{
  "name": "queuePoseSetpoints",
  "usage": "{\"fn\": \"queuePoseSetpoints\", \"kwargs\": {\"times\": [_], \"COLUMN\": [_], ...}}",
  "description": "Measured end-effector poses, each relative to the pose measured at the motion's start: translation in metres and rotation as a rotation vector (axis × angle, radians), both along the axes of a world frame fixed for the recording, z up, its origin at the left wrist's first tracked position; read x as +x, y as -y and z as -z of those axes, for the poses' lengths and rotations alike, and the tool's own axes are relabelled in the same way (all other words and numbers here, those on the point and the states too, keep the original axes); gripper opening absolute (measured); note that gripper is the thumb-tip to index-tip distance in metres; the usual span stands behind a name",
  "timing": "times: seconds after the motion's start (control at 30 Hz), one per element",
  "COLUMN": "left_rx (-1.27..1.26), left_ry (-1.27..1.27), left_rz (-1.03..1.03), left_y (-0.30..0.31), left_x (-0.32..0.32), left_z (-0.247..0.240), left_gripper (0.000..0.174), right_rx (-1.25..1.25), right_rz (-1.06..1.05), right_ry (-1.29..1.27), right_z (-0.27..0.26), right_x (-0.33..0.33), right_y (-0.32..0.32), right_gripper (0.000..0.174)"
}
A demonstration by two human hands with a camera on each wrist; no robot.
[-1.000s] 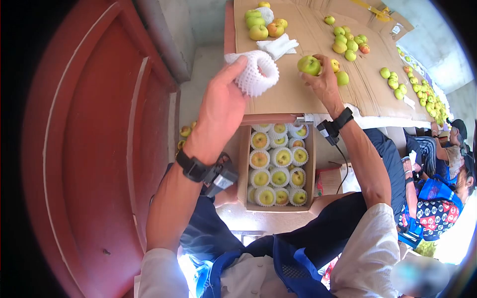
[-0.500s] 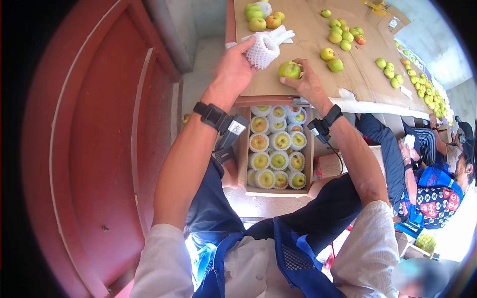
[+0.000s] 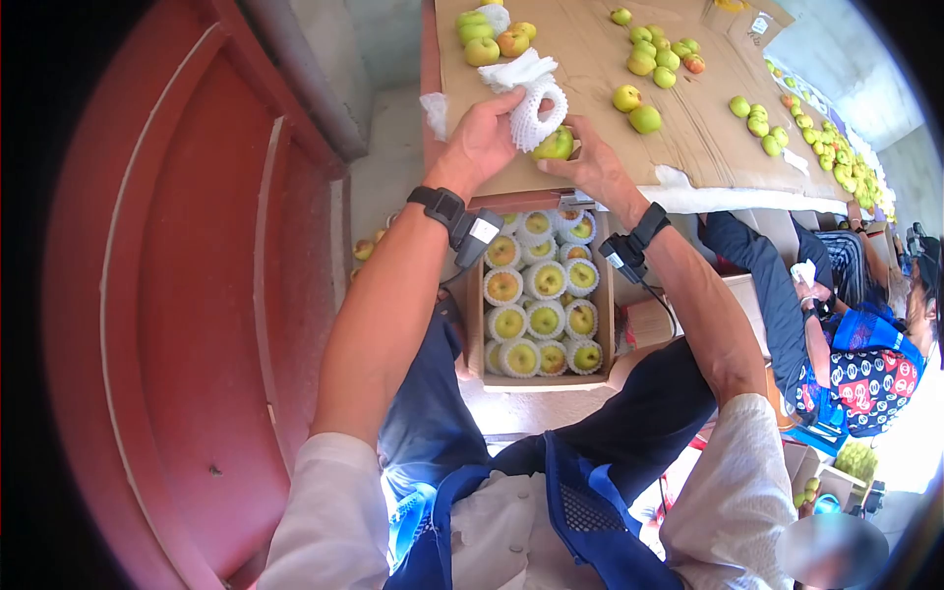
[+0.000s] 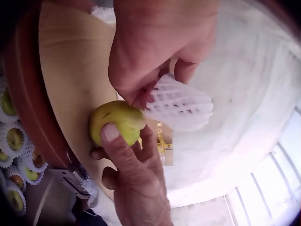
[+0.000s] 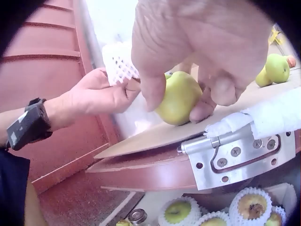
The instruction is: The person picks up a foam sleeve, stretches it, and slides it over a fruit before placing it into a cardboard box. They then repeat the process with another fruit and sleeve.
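My left hand pinches a white foam net sleeve, its round mouth spread toward the right. A green apple is gripped between the thumb and fingers of my right hand, right beside that mouth. In the left wrist view the apple sits close to the left fingertips, with the sleeve behind them. The right wrist view has the apple low over the cardboard-covered tabletop, outside the sleeve. Flat white foam sleeves lie just beyond my left hand.
Loose apples lie in groups across the cardboard-covered table. Below its edge, a cardboard box holds rows of apples in foam sleeves. A metal hinge is on the table edge. A red door stands left; another person sits right.
My right hand has carried the apple left, away from the other apples, up to the sleeve. My left hand still holds the sleeve, and the gap between the hands has closed.
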State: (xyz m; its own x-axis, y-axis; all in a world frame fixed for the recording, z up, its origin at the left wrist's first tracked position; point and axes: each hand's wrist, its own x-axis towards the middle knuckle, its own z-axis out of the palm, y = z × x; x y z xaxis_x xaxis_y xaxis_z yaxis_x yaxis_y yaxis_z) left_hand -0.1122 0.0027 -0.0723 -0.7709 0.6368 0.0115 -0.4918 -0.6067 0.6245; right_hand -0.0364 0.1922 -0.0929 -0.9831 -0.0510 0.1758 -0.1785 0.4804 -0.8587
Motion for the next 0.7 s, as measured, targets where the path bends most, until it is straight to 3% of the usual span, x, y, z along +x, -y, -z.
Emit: {"fn": "queuePoseSetpoints", "kwargs": {"times": [0.17,0.27,0.57,0.7], "left_rx": [-0.063,-0.087,-0.079,-0.016], "left_ry": [-0.003,-0.026,-0.037,-0.042], "left_rz": [-0.009,-0.02,-0.022,-0.002], "left_y": [-0.01,-0.011,-0.007,-0.008], "left_x": [0.001,0.002,0.0,-0.002], "left_z": [0.004,0.003,0.002,0.004], "left_gripper": [0.04,0.039,0.039,0.04], "right_rx": [0.024,-0.112,-0.109,-0.332], "right_rz": [-0.054,-0.098,-0.003,0.017], "right_ry": [0.054,0.155,0.197,0.106], "right_z": [0.0,0.0,-0.024,-0.026], "right_x": [-0.009,-0.012,-0.004,-0.005], "right_y": [-0.009,-0.016,-0.027,-0.024], "right_gripper": [0.077,0.073,0.05,0.048]}}
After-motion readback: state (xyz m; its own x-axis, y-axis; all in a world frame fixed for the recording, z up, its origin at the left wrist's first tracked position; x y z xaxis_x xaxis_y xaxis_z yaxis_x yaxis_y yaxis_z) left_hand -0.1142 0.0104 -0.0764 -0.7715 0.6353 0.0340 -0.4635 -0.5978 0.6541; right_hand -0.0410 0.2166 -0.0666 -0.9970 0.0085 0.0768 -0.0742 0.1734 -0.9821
